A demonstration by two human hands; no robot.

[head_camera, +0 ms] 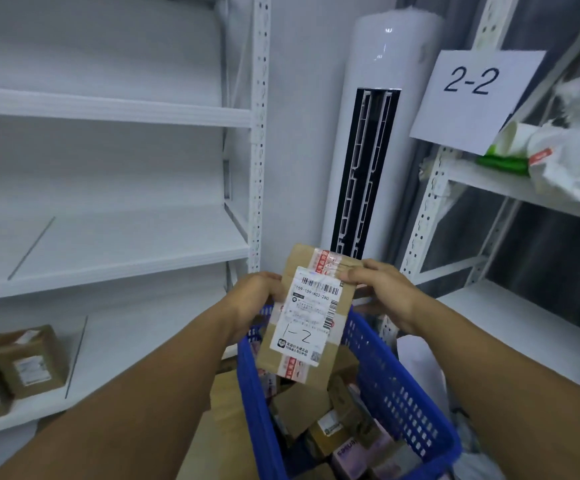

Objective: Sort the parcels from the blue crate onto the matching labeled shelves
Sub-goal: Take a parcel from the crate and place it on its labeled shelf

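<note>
Cardboard parcel [311, 313] held between left hand [254, 301] and right hand [383, 292] above blue crate [395, 386].

Both hands are holding a brown parcel [311, 317] upright over the blue crate [399, 393].

The left hand [254, 303] is gripping the parcel's left edge, and the right hand [382, 292] is pinching its upper right corner, thumb lying on the taped face. The white label [307, 306] is facing the camera, with "1-2" handwritten near its bottom. More cardboard parcels [319, 420] are lying in the crate below. Two brown boxes [27, 363] are sitting low on the white rack [108, 268] at left. A "2-2" sign [472, 95] is hanging on the right rack [430, 209], beside white bags [579, 164].
</note>
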